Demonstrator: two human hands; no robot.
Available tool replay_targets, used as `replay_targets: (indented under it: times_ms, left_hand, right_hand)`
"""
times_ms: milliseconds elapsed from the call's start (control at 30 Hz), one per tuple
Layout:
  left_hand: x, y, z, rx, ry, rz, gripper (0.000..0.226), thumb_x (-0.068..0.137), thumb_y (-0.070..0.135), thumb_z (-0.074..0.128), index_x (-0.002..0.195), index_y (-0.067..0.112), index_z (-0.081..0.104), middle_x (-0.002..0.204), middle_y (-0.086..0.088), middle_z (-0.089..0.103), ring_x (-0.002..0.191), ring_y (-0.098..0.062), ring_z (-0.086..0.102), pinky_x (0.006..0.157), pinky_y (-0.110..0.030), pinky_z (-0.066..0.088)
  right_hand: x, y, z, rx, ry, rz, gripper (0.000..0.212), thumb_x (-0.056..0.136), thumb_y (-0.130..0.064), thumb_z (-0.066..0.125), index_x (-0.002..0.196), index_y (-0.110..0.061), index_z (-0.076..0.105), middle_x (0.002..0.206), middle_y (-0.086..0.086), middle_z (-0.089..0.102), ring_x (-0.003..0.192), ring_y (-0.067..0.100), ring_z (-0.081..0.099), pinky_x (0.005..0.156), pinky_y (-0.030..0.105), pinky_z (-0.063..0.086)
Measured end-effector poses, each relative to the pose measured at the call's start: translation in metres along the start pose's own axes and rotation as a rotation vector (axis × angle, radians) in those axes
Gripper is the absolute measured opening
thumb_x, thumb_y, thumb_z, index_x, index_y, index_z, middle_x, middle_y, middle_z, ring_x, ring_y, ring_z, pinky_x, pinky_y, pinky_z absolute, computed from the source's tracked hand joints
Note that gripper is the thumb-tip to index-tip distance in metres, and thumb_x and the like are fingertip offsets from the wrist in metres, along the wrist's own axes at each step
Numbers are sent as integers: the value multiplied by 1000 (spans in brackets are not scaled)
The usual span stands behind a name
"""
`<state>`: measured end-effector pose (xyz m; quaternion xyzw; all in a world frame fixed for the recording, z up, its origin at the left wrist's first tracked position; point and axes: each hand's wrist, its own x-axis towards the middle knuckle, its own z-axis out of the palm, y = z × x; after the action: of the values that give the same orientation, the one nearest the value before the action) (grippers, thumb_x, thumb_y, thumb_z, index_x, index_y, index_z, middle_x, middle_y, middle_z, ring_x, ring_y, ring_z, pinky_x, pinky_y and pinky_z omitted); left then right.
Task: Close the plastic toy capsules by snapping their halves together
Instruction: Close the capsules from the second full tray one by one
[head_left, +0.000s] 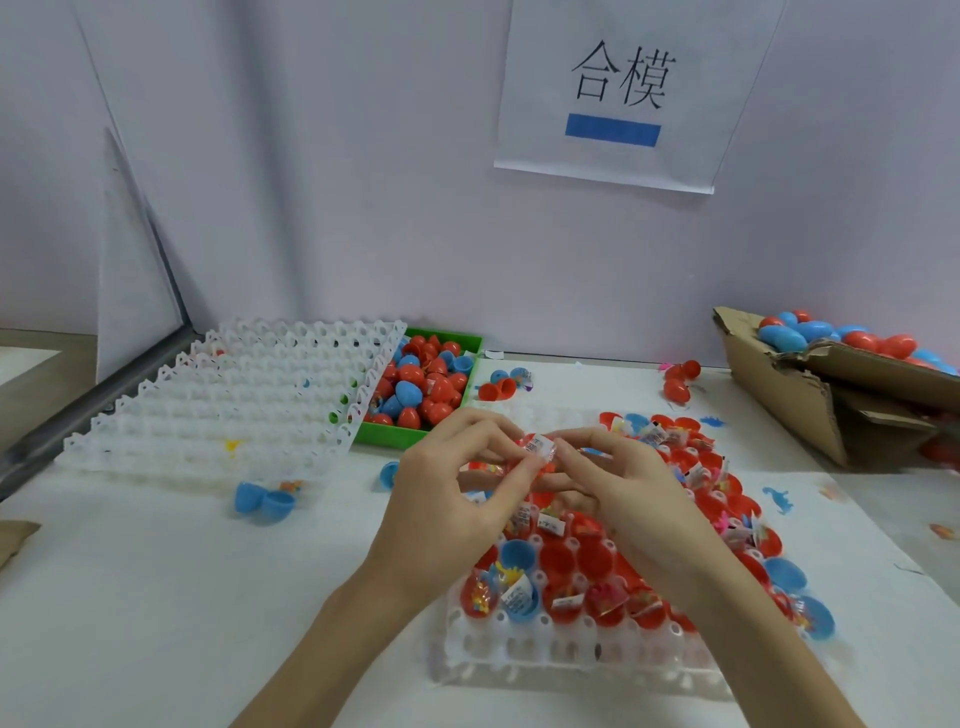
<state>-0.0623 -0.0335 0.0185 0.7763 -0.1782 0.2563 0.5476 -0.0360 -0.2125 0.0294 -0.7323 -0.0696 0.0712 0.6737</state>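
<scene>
Surface: we see a white table (156, 597) against a pale partition wall (337, 182), with a paper sign (623, 88) bearing two characters and a blue bar hung above and beyond the hands.
Far left of the grip: a stack of empty white grid trays (228, 400); nearer us lies an open blue capsule (264, 500) on the table.
Beyond-left of the grip: a green bin (423, 384) heaped with red and blue capsule halves.
Left hand: our left hand (447, 499) reaches in from below, raised over the loaded tray, its thumb and fingers curled and pinching the left side of a small packet.
Held thing: a small toy packet with a white label (539, 448), held between the two hands above the tray; red plastic shows just under it, and we cannot tell whether that is a capsule half in the grip.
Right hand: our right hand (623, 493) comes from the lower right, fingertips bent in and pinching the packet's right side, close against the left fingertips.
Under the grip: a white tray (571, 654) holding open red and blue capsule halves (592, 561), many with toys and labelled packets inside.
Right of the grip: loose red capsules (680, 382) beyond, small blue toy figures (777, 500) on the table, and a torn cardboard box (789, 395) of closed red and blue capsules at the far right.
</scene>
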Motion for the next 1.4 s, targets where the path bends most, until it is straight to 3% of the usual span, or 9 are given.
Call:
replay_targets:
  times_ms: [167, 367, 433, 533, 600, 767, 933, 1133, 1400]
  left_hand:
    - [1, -5, -2, -17, 30, -105, 5, 92, 18, 77, 87, 18, 79, 98, 12, 75, 93, -12, 74, 74, -24, 62]
    - [3, -5, -7, -142, 8, -274, 9, 84, 18, 85, 87, 25, 80, 92, 11, 78, 91, -10, 75, 79, -21, 60]
    - [4, -3, -7, -208, 17, -354, 12, 82, 25, 87, 91, 28, 79, 93, 10, 78, 93, -10, 75, 80, -21, 61]
    - [5, -3, -9, -352, -30, -428, 30, 85, 23, 84, 111, 36, 76, 99, 8, 75, 97, -15, 75, 82, -25, 62]
    - [5, -2, -11, -364, -81, -444, 28, 89, 22, 80, 113, 37, 76, 102, 9, 76, 101, -17, 75, 86, -26, 62]
    - [7, -1, -13, -340, -102, -418, 13, 91, 14, 79, 100, 23, 78, 105, 0, 78, 100, -22, 76, 88, -36, 64]
    - [8, 1, -18, -528, -115, -449, 13, 84, 5, 82, 97, 8, 77, 102, -12, 79, 95, -33, 79, 85, -35, 64]
    - [9, 6, -18, -569, -133, -451, 19, 83, 14, 81, 101, 7, 80, 101, -13, 80, 97, -30, 79, 84, -29, 63]
    - [10, 6, -18, -502, -36, -528, 8, 82, 9, 82, 90, 10, 82, 92, -12, 80, 88, -29, 80, 79, -35, 65]
  right_hand:
    - [-3, -2, 1, 43, -42, -20, 24, 99, -31, 64, 121, -21, 66, 102, -1, 80, 98, 16, 76, 94, 33, 57]
    - [-5, -3, 0, -17, -108, -49, 30, 87, -44, 73, 117, -39, 73, 113, -13, 77, 107, 8, 73, 90, 22, 58]
    - [-5, -3, 2, 8, -102, -43, 29, 83, -47, 75, 112, -42, 75, 113, -11, 77, 108, 9, 73, 93, 26, 57]
    - [-5, -1, 3, 86, -84, -23, 24, 85, -42, 77, 109, -39, 77, 112, -4, 78, 108, 16, 74, 99, 35, 52]
    - [-5, 1, 4, 119, -74, -14, 23, 86, -40, 79, 108, -36, 77, 110, -1, 78, 107, 17, 74, 99, 34, 53]
    - [-8, 0, 8, 187, -47, -1, 25, 89, -35, 78, 113, -28, 75, 108, 0, 79, 105, 18, 75, 88, 17, 56]
    - [-9, -1, 13, 211, -3, -18, 32, 87, -38, 77, 116, -25, 73, 109, 0, 79, 105, 19, 75, 90, 21, 57]
    - [-10, -3, 13, 261, 58, -64, 39, 70, -51, 81, 103, -31, 78, 107, -2, 79, 102, 17, 75, 91, 26, 60]
    - [-12, -3, 16, 195, 87, -155, 21, 88, -33, 70, 109, -31, 76, 109, -2, 77, 101, 18, 75, 83, 23, 59]
